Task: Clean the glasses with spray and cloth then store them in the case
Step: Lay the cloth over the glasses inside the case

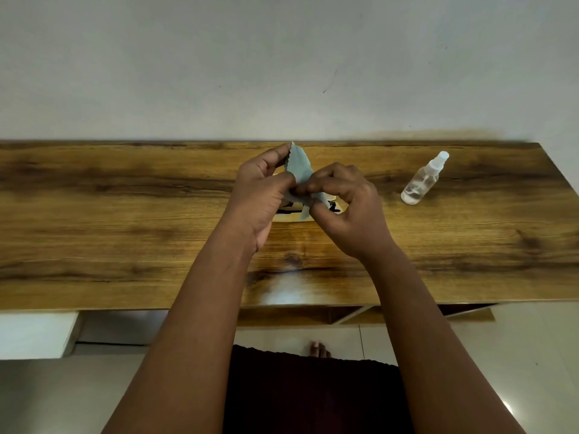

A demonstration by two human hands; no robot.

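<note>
Both forearms are bare, no sleeves, watch or rings showing. A dark maroon ribbed garment (313, 393) covers the lap; beyond its edge, bare toes (318, 349).

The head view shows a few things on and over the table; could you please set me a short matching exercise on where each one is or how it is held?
Things:
1. cloth
2. bottle
3. left hand
4. table

States:
A. lies on its side, to the right
B. wooden, beneath both hands
C. pale, pinched between both hands
D. grips the cloth from the left

Pairs: 1-C, 2-A, 3-D, 4-B
</note>
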